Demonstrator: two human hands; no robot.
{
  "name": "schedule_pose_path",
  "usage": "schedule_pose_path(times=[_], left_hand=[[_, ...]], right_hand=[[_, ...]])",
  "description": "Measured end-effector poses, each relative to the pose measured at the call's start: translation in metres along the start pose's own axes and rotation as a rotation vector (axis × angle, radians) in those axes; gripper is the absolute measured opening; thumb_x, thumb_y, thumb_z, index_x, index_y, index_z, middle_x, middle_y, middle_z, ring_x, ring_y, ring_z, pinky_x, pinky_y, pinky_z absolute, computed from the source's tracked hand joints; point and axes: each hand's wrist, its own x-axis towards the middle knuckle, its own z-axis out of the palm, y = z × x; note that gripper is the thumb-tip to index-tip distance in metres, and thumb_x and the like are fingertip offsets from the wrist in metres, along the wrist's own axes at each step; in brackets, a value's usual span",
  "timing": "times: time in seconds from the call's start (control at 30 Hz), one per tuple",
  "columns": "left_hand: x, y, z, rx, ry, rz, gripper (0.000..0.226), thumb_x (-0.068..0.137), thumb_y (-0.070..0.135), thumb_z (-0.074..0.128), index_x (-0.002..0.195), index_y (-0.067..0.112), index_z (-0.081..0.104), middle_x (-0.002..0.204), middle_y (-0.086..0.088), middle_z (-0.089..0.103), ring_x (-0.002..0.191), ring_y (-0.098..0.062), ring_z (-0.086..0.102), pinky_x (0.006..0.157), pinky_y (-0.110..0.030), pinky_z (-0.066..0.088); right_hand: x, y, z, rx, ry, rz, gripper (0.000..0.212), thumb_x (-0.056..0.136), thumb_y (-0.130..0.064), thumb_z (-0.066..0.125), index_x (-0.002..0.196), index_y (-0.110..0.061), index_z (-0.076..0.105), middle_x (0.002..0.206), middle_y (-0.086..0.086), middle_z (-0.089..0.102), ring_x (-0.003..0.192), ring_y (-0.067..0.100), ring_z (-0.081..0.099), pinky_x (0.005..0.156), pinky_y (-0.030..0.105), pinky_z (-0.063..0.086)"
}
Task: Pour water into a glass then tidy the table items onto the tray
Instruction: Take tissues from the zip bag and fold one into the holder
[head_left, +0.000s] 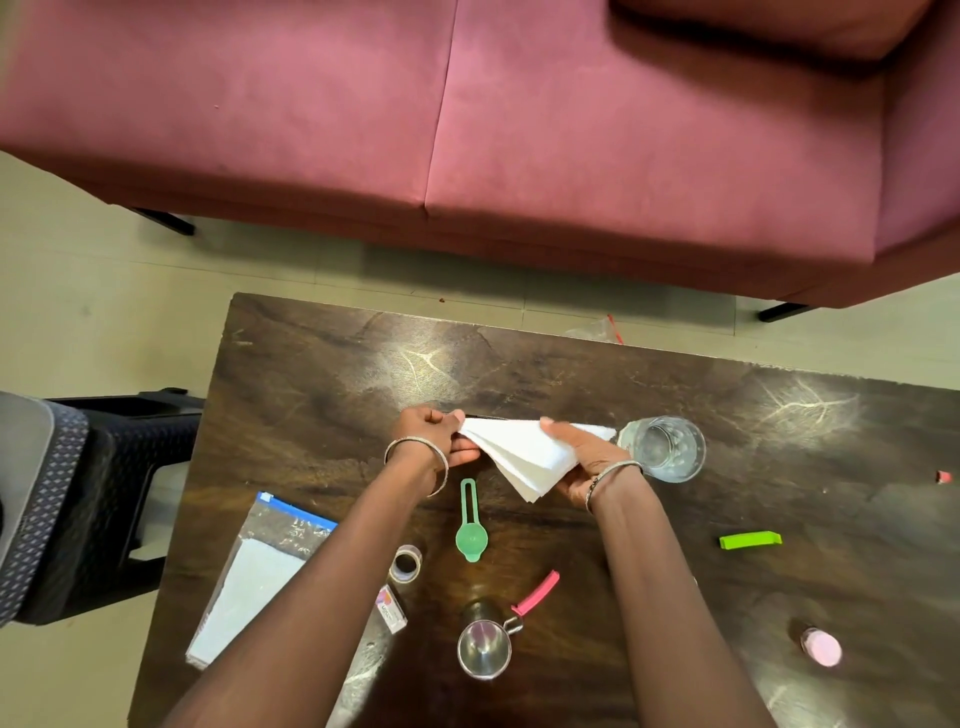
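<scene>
Both of my hands hold a folded white paper napkin over the middle of the dark wooden table. My left hand pinches its left corner; my right hand grips its right side from below. A clear glass with water stands just right of my right hand. Nearer to me lie a green measuring spoon, a steel cup with a pink handle, a roll of clear tape and a small pink-and-white box. No tray is in view.
A zip bag with white sheets lies at the table's left front. A green clip, a pink-capped bottle and a small red piece sit on the right. A maroon sofa stands beyond the table, a dark stool at its left.
</scene>
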Motion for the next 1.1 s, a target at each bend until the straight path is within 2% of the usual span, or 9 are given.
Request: schedule_pose_path(times=[0.1, 0.2, 0.33, 0.43, 0.53, 0.7, 0.77, 0.97, 1.1], left_hand=[[-0.001, 0.003, -0.002, -0.081, 0.004, -0.067, 0.021, 0.092, -0.001, 0.058, 0.078, 0.004, 0.043, 0.071, -0.020, 0.062, 0.036, -0.017, 0.063, 0.037, -0.032, 0.055], [-0.002, 0.006, -0.003, -0.046, -0.024, -0.119, 0.019, 0.088, 0.006, 0.067, 0.080, 0.001, 0.051, 0.065, -0.017, 0.065, 0.039, -0.016, 0.065, 0.038, -0.030, 0.055], [-0.003, 0.008, 0.001, 0.029, -0.083, -0.184, 0.024, 0.079, 0.017, 0.078, 0.082, 0.002, 0.060, 0.070, -0.011, 0.066, 0.051, -0.014, 0.067, 0.043, -0.027, 0.057], [0.002, 0.012, 0.005, 0.022, -0.122, -0.247, 0.013, 0.086, 0.011, 0.069, 0.079, 0.007, 0.060, 0.069, -0.007, 0.060, 0.056, -0.010, 0.060, 0.042, -0.022, 0.055], [0.010, 0.016, 0.003, 0.007, -0.110, -0.294, 0.014, 0.090, 0.009, 0.064, 0.077, 0.008, 0.059, 0.069, -0.004, 0.057, 0.040, -0.005, 0.058, 0.041, -0.021, 0.054], [0.020, 0.013, -0.004, -0.017, -0.087, -0.338, 0.018, 0.095, 0.009, 0.057, 0.077, 0.009, 0.057, 0.070, -0.005, 0.055, 0.059, -0.009, 0.054, 0.078, -0.033, 0.053], [0.024, 0.010, -0.008, -0.028, -0.070, -0.352, 0.019, 0.096, 0.010, 0.056, 0.077, 0.008, 0.057, 0.070, -0.005, 0.054, 0.061, -0.010, 0.054, 0.081, -0.035, 0.052], [0.035, 0.003, -0.011, -0.037, -0.043, -0.325, 0.021, 0.097, 0.015, 0.054, 0.076, 0.011, 0.056, 0.069, -0.003, 0.052, 0.056, -0.009, 0.054, 0.076, -0.033, 0.055], [0.040, 0.000, -0.012, 0.004, -0.018, -0.311, 0.025, 0.097, 0.020, 0.056, 0.073, 0.012, 0.054, 0.066, 0.000, 0.049, 0.029, -0.004, 0.052, 0.040, -0.022, 0.052]], right_hand=[[0.006, 0.008, -0.002, -0.031, 0.072, -0.003, 0.054, 0.076, 0.007, 0.077, 0.127, 0.004, 0.057, 0.119, 0.023, 0.068, 0.099, 0.032, 0.069, 0.068, 0.048, 0.061], [0.011, 0.015, -0.007, -0.022, 0.090, 0.007, 0.057, 0.074, 0.007, 0.079, 0.126, 0.003, 0.057, 0.114, 0.023, 0.070, 0.098, 0.031, 0.071, 0.082, 0.048, 0.060], [0.018, 0.017, -0.005, 0.035, 0.112, -0.010, 0.043, 0.078, 0.008, 0.075, 0.117, 0.001, 0.058, 0.090, 0.019, 0.068, 0.060, 0.024, 0.072, 0.044, 0.035, 0.058], [0.025, 0.013, 0.002, 0.035, 0.129, -0.059, 0.036, 0.082, 0.004, 0.072, 0.114, -0.004, 0.058, 0.084, 0.013, 0.066, 0.070, 0.021, 0.066, 0.037, 0.030, 0.055], [0.031, 0.007, 0.008, 0.018, 0.109, -0.061, 0.028, 0.086, -0.001, 0.070, 0.111, -0.006, 0.059, 0.082, 0.010, 0.065, 0.066, 0.019, 0.065, 0.036, 0.028, 0.054], [0.041, 0.004, 0.009, -0.054, 0.094, -0.057, 0.016, 0.087, -0.005, 0.068, 0.100, -0.007, 0.059, 0.077, 0.009, 0.065, 0.052, 0.014, 0.066, 0.039, 0.024, 0.054], [0.044, 0.005, 0.006, -0.066, 0.116, -0.062, 0.008, 0.089, -0.007, 0.064, 0.096, -0.007, 0.058, 0.073, 0.010, 0.063, 0.040, 0.013, 0.063, 0.035, 0.019, 0.049], [0.049, 0.008, 0.003, -0.135, 0.151, -0.040, 0.011, 0.097, -0.014, 0.055, 0.094, -0.005, 0.061, 0.062, 0.008, 0.059, 0.040, 0.013, 0.058, 0.030, 0.013, 0.040], [0.056, 0.008, 0.000, -0.139, 0.170, -0.026, 0.025, 0.099, -0.014, 0.047, 0.076, -0.006, 0.056, 0.055, 0.005, 0.058, 0.026, 0.008, 0.054, 0.030, 0.010, 0.038]])
